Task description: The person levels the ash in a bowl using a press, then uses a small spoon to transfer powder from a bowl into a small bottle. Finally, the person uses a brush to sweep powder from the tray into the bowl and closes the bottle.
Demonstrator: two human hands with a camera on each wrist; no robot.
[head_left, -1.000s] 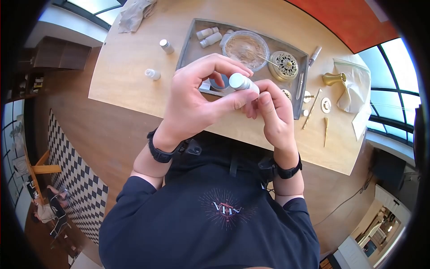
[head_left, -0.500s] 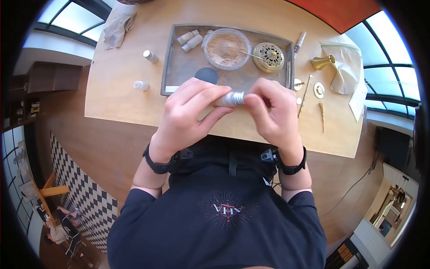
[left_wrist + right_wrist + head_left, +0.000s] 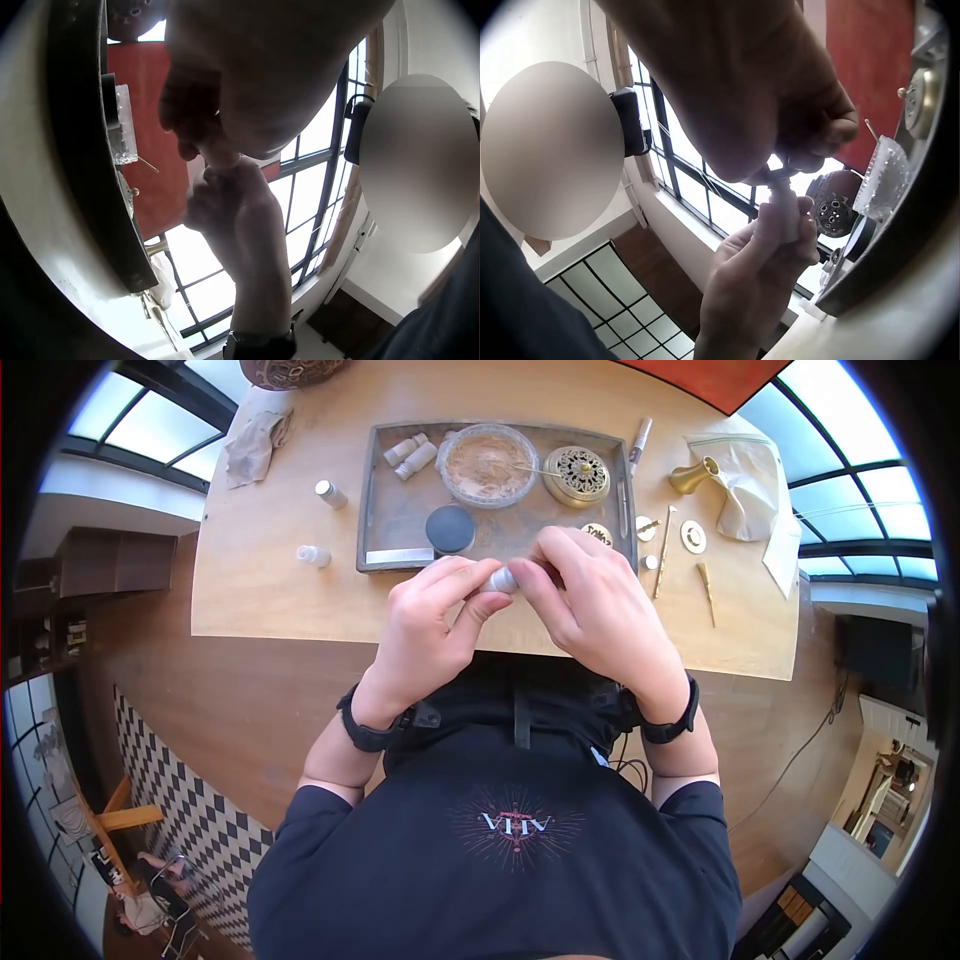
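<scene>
Between both hands, over the table's front edge, a small white bottle lies tilted sideways in the head view. My left hand grips its body between thumb and fingers. My right hand pinches the cap end, its fingers hiding most of the cap. From the right wrist, the pale bottle body stands in the left hand, its narrow neck just below the right fingers. Behind the hands lies a grey tray with a tub of tan powder, a brass openwork burner and a dark round lid.
Two more small bottles stand on the table left of the tray, and several lie inside it. To the right are a brass vase, thin brass tools, a small disc and a pale pouch. A crumpled cloth lies far left.
The bottle has tipped from cap toward the head camera to sideways, cap end right. My right fingers have closed over its cap. The head view has shifted, showing more of the tray.
</scene>
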